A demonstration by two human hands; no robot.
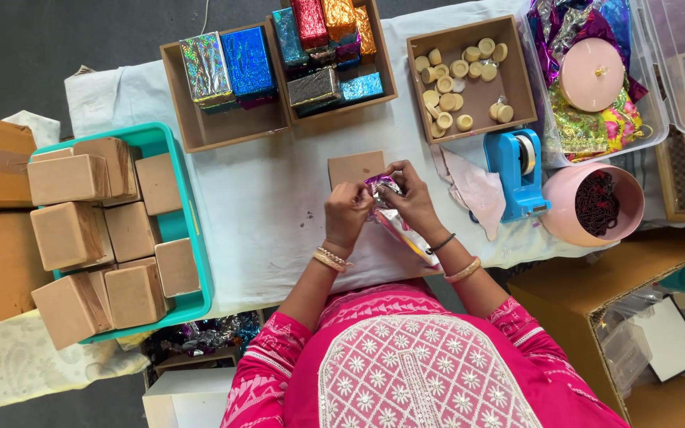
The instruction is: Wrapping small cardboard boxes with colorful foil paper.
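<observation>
Head view, table: white cloth (279, 206) over it, dark floor at 11 o'clock.
Teal tray (192, 230): at 9 o'clock, holding about nine plain brown boxes (69, 178).
Wooden trays: three at 12 o'clock; two hold foil-wrapped boxes (247, 59), roughly nine; the third holds some twenty small tan discs (457, 83).
Pink bowl (588, 202): at 3 o'clock, dark beads inside.
Tape dispenser (517, 170): one, blue, at 2 o'clock.
Foil wrapper (394, 214): centre, between both hands.
Left hand (348, 212): fingers pinching the foil.
Right hand (412, 198): fingers pinched on the foil.
</observation>
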